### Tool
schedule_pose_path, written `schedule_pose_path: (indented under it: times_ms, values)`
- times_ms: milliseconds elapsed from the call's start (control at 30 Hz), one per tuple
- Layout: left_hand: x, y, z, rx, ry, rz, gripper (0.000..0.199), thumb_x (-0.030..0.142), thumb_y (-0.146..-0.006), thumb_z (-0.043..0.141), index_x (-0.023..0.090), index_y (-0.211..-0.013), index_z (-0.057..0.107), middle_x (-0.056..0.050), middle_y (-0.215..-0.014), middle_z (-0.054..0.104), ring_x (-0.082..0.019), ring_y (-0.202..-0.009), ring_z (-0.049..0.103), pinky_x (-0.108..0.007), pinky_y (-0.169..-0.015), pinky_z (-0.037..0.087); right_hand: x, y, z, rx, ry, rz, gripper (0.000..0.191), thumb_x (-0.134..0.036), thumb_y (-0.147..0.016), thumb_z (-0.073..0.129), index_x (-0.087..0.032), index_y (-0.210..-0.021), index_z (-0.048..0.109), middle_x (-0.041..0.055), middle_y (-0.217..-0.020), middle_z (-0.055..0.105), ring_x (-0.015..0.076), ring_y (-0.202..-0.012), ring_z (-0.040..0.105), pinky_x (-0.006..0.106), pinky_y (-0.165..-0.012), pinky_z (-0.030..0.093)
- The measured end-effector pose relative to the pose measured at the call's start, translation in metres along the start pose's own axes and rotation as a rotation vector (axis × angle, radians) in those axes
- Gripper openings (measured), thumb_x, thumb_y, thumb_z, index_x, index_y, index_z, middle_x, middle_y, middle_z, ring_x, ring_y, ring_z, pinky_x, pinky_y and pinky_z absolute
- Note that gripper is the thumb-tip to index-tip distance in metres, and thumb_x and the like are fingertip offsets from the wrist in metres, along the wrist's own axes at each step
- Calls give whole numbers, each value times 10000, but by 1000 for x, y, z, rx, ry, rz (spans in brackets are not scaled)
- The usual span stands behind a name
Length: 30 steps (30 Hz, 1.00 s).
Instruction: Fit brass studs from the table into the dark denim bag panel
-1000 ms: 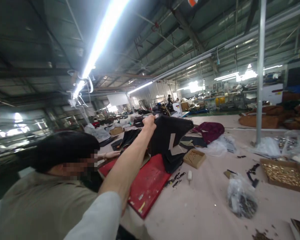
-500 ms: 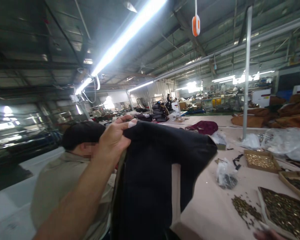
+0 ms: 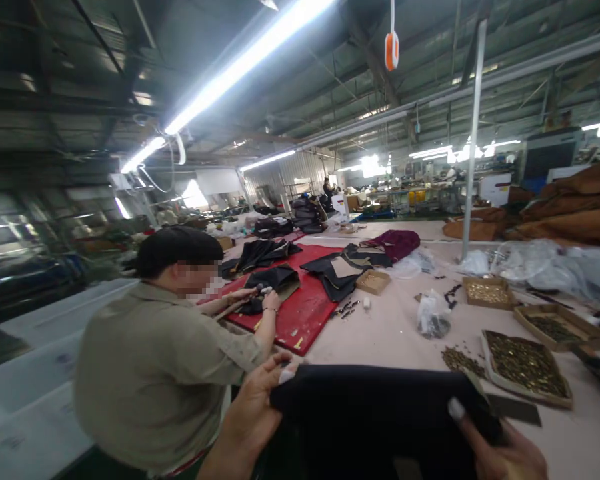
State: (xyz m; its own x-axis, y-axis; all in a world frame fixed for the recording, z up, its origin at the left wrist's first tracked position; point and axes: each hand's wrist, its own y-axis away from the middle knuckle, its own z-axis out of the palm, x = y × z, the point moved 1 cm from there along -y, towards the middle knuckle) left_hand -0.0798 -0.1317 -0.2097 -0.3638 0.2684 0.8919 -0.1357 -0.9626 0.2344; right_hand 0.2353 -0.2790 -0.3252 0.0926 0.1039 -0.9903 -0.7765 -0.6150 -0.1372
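Note:
A black cloth piece (image 3: 375, 413) spans the bottom centre of the view, held up between both hands. My left hand (image 3: 260, 407) pinches its upper left corner, with white tape or a cover on a fingertip. On the right side, my right hand (image 3: 500, 447) grips the cloth, its thumb lying on the front face and the other fingers mostly hidden behind. Below, the cloth runs out of the frame, and a small lighter patch shows near its lower edge.
A seated person (image 3: 165, 353) works at a red board (image 3: 310, 320) on the left. The pink table (image 3: 380, 347) bears a tray of small metal parts (image 3: 525, 367), cardboard boxes, plastic bags and dark cloth pieces. A metal pole (image 3: 473, 147) stands behind.
My left hand has come down with the black cloth, uncovering the red board and the person's hands. My right hand has moved from the lower right onto the cloth.

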Motion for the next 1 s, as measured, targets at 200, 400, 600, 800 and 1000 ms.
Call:
schedule_pose_path:
  times_ms: [200,400,600,800,1000]
  values:
    - [-10,-3,-15,-305,-796,70,428,503,-839,812,193,-1045,599,18,-734,599,-128,-586,541,-217,-522,347,8,-22,1,23,-208,165,560,-650,-698,862,-128,-895,812,60,-722,733,301,-744,703,319,-599,542]
    - [-14,-7,4,-181,-1643,383,386,465,-989,564,163,-1185,704,-134,-982,739,-315,-934,697,-419,-820,487,13,-18,4,-167,-118,9,410,-561,-795,817,-152,-776,800,65,-776,736,276,-771,674,314,-670,533]
    - [-28,20,79,-716,-1118,479,770,452,-878,798,347,-1562,461,-84,-1596,509,-281,-1389,543,-394,-1182,421,-12,0,28,-555,-76,-264,389,-503,-858,744,-171,-657,765,36,-703,674,242,-661,616,298,-590,493]
    - [-42,32,123,-1086,-1061,520,203,354,-916,709,199,-1045,701,-41,-976,684,-178,-892,602,-318,-856,439,-26,12,22,-602,-76,-382,403,-514,-875,699,-198,-625,723,27,-614,595,187,-571,518,263,-521,440]
    - [-38,23,123,-951,-1156,482,177,353,-998,587,193,-925,612,-19,-932,613,-173,-928,538,-304,-851,385,-35,17,21,-575,-62,-364,424,-541,-951,665,-178,-735,701,5,-678,602,159,-625,554,228,-580,480]
